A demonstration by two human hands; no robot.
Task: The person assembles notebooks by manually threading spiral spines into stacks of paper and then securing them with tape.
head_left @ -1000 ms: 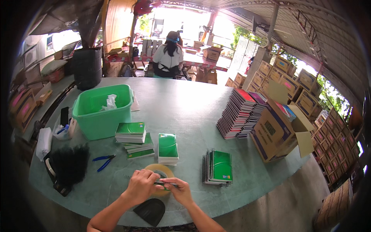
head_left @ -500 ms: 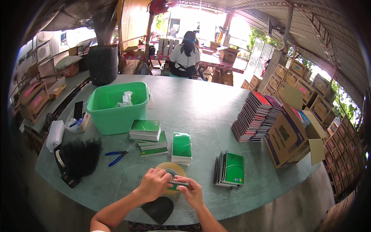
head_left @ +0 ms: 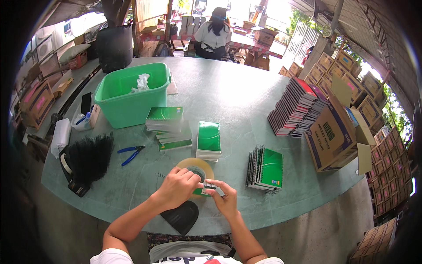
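Over the near middle of the table, my two hands are together on a small spiral notebook [head_left: 208,188], its bound edge turned up. My left hand [head_left: 176,187] is closed, fingers pinched at the left end of that edge; its fingertips are partly hidden. My right hand [head_left: 225,197] grips the other end between thumb and fingers. Beneath them lies a wide roll of clear tape [head_left: 208,168]. A loose wire coil [head_left: 160,175] sits left of the tape. Just beyond stands a stack of green pads [head_left: 209,136]; spiral-bound green notebooks [head_left: 271,169] are piled to the right.
Blue-handled pliers [head_left: 131,154], a black bristled brush [head_left: 90,154] and a green tub [head_left: 127,103] lie to the left. More green pads [head_left: 169,125] stand by the tub. A black flat piece [head_left: 182,218] is nearest me. Red notebooks [head_left: 290,108] and an open carton [head_left: 332,136] stand right.
The view has tilted down, so the table sits higher in the picture and my shirt shows. Both hands remain on the notebook, which has turned slightly between them.
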